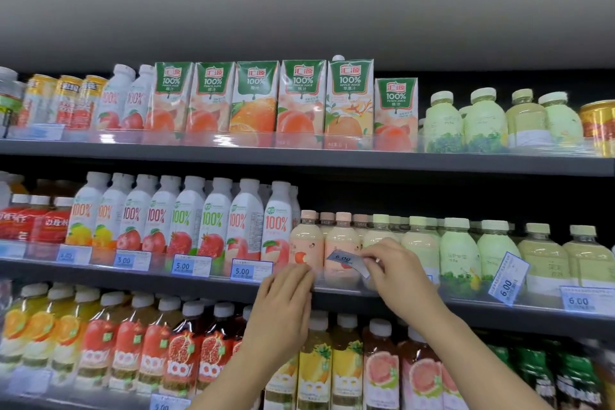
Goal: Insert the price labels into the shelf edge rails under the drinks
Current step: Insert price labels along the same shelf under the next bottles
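While my right hand [396, 273] pinches a label [347, 262] above the rail [339, 288], insertion is pending.
Left hand [286, 296] presses the rail, fingers straight; next: level label, slide in.

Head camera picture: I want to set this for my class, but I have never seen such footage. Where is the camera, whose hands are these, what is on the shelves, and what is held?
No machine here: a person wears the camera on the head, so you look forward at their own two hands. In front are shelves of drinks: cartons on top, bottles below. The right hand pinches a label reading 6.00, tilted, in front of the pink bottles. The left hand touches the clear rail on the middle shelf's edge beside it. Further left, 5.00 labels sit in that rail; to the right, another 6.00 label hangs crooked.
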`<state>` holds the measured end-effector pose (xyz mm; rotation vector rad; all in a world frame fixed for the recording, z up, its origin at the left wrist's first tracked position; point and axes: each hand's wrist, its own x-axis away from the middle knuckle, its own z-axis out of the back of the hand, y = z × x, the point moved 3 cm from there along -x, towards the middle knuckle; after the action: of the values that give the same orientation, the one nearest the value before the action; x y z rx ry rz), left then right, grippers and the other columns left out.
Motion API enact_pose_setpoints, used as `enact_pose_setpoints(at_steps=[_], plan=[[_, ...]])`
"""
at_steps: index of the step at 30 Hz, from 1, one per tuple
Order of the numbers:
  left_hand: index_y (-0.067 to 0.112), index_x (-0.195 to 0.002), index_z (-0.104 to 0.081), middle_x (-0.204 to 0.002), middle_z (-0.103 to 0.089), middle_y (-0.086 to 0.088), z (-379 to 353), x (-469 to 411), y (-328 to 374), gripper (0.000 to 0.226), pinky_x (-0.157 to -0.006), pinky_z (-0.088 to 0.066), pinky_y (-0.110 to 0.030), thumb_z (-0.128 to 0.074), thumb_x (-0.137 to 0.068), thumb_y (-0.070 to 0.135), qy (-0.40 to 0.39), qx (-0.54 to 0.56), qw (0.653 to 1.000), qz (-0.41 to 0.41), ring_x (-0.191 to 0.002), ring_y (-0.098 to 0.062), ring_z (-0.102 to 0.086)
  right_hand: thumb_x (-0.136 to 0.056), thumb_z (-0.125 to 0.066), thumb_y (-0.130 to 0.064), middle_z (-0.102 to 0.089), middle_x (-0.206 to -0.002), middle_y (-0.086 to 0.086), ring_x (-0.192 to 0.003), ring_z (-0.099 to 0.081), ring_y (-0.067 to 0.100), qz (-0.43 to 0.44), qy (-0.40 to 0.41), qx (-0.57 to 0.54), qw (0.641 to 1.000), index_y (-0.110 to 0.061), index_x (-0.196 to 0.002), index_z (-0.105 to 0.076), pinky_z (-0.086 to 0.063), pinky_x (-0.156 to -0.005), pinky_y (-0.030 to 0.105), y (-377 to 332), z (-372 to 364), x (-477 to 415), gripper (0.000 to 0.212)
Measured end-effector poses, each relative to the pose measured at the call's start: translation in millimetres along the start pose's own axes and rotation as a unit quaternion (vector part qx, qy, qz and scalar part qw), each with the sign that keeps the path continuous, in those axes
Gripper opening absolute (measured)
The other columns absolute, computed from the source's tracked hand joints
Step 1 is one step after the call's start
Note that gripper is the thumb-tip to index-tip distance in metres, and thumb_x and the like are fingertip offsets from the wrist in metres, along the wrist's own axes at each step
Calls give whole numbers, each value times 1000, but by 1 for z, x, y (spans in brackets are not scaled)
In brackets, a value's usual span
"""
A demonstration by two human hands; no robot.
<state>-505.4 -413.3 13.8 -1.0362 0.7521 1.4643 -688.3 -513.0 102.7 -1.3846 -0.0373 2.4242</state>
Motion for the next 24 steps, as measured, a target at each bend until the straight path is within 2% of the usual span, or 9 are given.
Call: enact_pose_setpoints(at_steps=[3, 5, 10, 13, 18, 22, 24], plan=[[17, -140, -55, -145, -54, 0, -4, 7, -1, 46, -107, -43, -46, -46, -97, 31, -19, -23, 999, -14, -134, -21, -47, -95, -59, -15, -58, -91, -11, -84, -55, 5, -34, 28, -11, 999, -18, -112, -72, -37, -72, 8, 2, -8, -4, 22], [18, -139, -55, -142, -55, 0, -5, 5, 3, 48, -106, -42, -47, -49, -93, 30, -15, -23, 1000, -6, -132, -22, -49, -93, -61, -15, -58, -86, -16, -79, -58, 4, -47, 40, -35, 997, -19, -111, -72, -37, -72, 8, 0, -13, -5, 22], [18, -116, -59, -122, -58, 1, 1, -13, 8, 31, -98, -38, -38, -47, -90, 28, 21, 0, 1000, 14, -115, -22, -53, -93, -62, -16, -65, -87, -17, -72, -61, 1, -40, 46, -75, 995, -29, -104, -70, -43, -64, 10, -13, -21, -7, 19], [20, -111, -57, -120, -54, 3, 0, -17, 7, 27, -96, -38, -37, -43, -90, 28, 20, 11, 999, 28, -116, -21, -49, -94, -60, -17, -64, -91, -17, -76, -61, 1, -21, 41, -56, 997, -30, -101, -68, -50, -68, 17, -18, -26, -10, 17], [20, -115, -56, -121, -54, 1, -1, -10, 10, 30, -91, -37, -38, -49, -86, 23, 43, 34, 998, 33, -117, -21, -48, -95, -57, -21, -59, -91, -14, -83, -55, 2, 12, -4, -2, 1000, -27, -98, -68, -48, -73, 17, -26, -35, -11, 13], [16, -125, -54, -125, -55, -2, -2, -10, 9, 40, -94, -34, -38, -46, -87, 25, 33, 21, 998, 46, -118, -22, -50, -96, -55, -20, -59, -101, -8, -95, -56, 10, 33, -65, 62, 995, -27, -109, -69, -49, -85, 26, -26, -44, -11, 20], [18, -132, -52, -126, -54, -3, -3, -10, 9, 47, -94, -33, -38, -45, -87, 27, 14, 10, 999, 48, -119, -24, -49, -93, -59, -17, -55, -106, -7, -102, -53, 13, 48, -72, 112, 990, -27, -117, -66, -50, -86, 31, -26, -46, -10, 27]])
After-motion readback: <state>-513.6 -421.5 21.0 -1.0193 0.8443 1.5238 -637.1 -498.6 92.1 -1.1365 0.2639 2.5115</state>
